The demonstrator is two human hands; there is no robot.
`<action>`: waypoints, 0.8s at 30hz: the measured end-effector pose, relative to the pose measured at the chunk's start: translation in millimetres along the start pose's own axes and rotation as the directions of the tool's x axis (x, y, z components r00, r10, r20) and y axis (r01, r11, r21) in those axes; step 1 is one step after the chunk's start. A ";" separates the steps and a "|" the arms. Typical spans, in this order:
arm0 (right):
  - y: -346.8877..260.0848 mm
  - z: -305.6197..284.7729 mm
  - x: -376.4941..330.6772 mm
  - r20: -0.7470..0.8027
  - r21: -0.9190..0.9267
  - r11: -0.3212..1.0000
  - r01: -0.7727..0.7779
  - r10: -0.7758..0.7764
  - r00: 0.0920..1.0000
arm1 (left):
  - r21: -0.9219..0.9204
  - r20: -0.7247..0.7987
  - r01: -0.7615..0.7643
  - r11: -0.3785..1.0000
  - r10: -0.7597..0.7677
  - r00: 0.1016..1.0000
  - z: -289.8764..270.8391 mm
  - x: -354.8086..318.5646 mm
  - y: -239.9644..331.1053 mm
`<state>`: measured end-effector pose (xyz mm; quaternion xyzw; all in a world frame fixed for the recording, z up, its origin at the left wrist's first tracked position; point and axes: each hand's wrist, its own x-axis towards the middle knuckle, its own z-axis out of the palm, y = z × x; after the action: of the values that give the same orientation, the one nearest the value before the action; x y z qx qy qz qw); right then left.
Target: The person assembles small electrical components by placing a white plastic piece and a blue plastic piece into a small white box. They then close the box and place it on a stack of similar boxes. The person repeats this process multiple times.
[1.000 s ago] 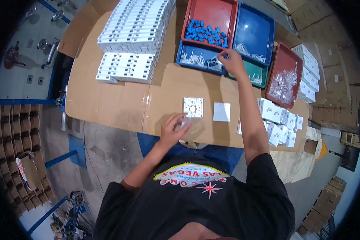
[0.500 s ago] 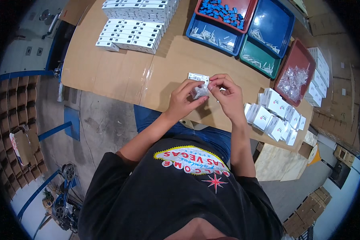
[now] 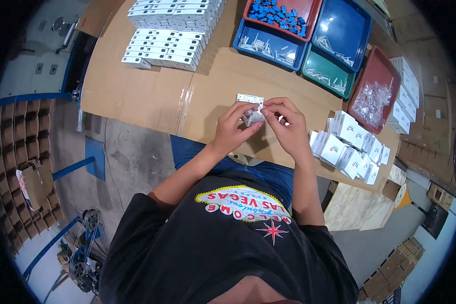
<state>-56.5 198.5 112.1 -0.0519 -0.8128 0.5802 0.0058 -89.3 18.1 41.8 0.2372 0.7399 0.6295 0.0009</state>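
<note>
A small clear plastic bag (image 3: pixel 254 118) is between my two hands above the table's near edge. My left hand (image 3: pixel 232 125) is closed around it, with fingers and thumb on its sides. At its right upper edge, my right hand (image 3: pixel 289 127) is closed in a pinch, the fingertips touching the bag. What lies inside the bag is too small to make out. Just beyond the fingers is a white printed card or box (image 3: pixel 249 98), its lower part hidden by the bag and my left hand.
Stacked white boxes (image 3: pixel 162 48) stand far left on the cardboard-covered table (image 3: pixel 137 96). Far right are a red tray (image 3: pixel 314 31) of blue parts, blue (image 3: pixel 240 49) and green trays (image 3: pixel 307 74) of white pieces, and a red tray (image 3: pixel 357 123) of clear bags. Small white boxes (image 3: pixel 347 147) lie right.
My hands stay together at the bag, with the right fingers shifting slightly at its edge. The whole view has moved a little; the trays and boxes stay put.
</note>
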 end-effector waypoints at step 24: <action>161.7 -194.6 120.8 -0.558 -0.594 0.547 -0.590 0.248 0.792 | 0.149 0.164 0.006 0.989 -0.031 0.986 8.7 -62.6 -73.4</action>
<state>-150.5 444.8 16.9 -0.3676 -0.9169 0.1548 0.0119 -56.8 -2.8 -47.0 0.2811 0.7841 0.5509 0.0507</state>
